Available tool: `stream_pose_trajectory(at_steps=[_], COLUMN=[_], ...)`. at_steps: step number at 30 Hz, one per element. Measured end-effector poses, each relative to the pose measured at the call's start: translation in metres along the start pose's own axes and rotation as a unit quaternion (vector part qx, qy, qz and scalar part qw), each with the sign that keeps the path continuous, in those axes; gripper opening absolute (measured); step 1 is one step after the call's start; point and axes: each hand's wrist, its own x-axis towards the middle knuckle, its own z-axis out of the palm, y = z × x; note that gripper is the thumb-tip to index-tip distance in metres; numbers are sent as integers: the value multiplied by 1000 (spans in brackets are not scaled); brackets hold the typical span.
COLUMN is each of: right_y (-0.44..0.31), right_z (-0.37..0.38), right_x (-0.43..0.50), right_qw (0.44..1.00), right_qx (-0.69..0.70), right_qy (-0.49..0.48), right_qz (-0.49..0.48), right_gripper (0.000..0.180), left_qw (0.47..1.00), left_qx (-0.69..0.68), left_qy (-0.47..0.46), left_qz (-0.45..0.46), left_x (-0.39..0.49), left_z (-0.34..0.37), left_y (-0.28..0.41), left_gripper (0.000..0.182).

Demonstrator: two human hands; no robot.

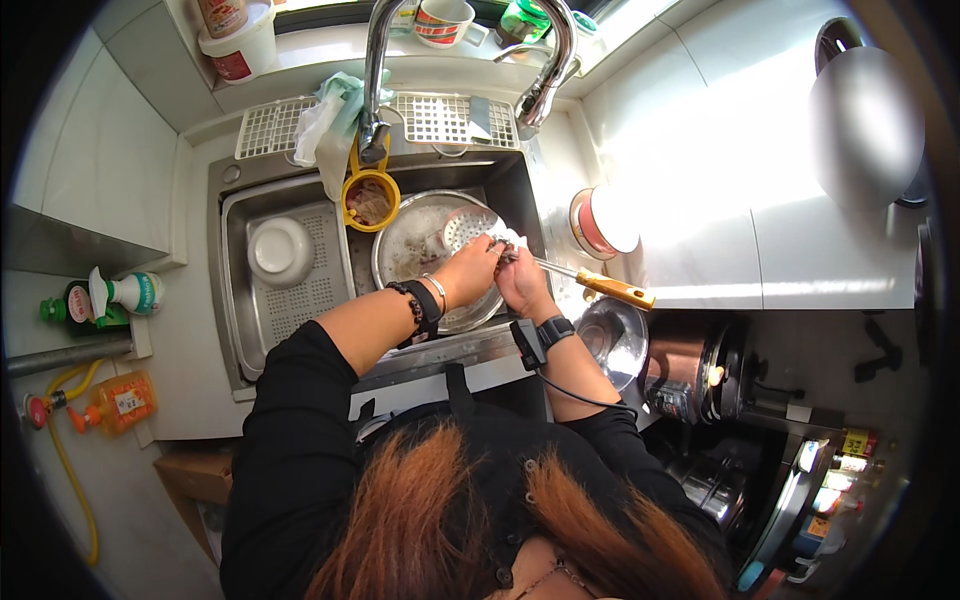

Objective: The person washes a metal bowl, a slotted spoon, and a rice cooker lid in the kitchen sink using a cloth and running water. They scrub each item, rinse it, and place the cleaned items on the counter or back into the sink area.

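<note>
Both my hands meet over a round metal pan lying in the right sink basin. A perforated metal skimmer extends from my hands over the pan, and its wooden handle sticks out to the right past the basin's edge. My right hand is closed around the skimmer's shaft. My left hand has its fingers bent at the same spot, touching something small and dark by the shaft; what it is, I cannot tell. Murky residue shows in the pan. Left of it hangs a yellow strainer with wet scraps inside.
A white bowl sits upside down in the left basin. The chrome faucet arches above the sink. Gloves drape over a white rack. To the right are a red-and-white container, a clear bowl and a brown cooker.
</note>
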Motion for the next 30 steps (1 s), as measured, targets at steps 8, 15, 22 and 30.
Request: stream_pose_trajectory(at_steps=[8, 15, 22, 30], right_y=[6, -5, -3, 3], right_z=[-14, 1, 11, 6], right_x=[4, 0, -11, -3], right_qw=[998, 997, 993, 997], right_qx=[13, 34, -32, -12], right_qy=[54, 67, 110, 74], right_qz=[-38, -36, -29, -21], right_gripper=[32, 31, 35, 30], left_qw=[999, 994, 993, 990], left_qx=[-28, 38, 71, -88], left_qy=[32, 63, -87, 83], left_qz=[-34, -82, 17, 73], left_x=[-17, -20, -25, -21], left_z=[-2, 1, -10, -7], left_y=[7, 15, 6, 23], left_gripper=[24, 30, 25, 22])
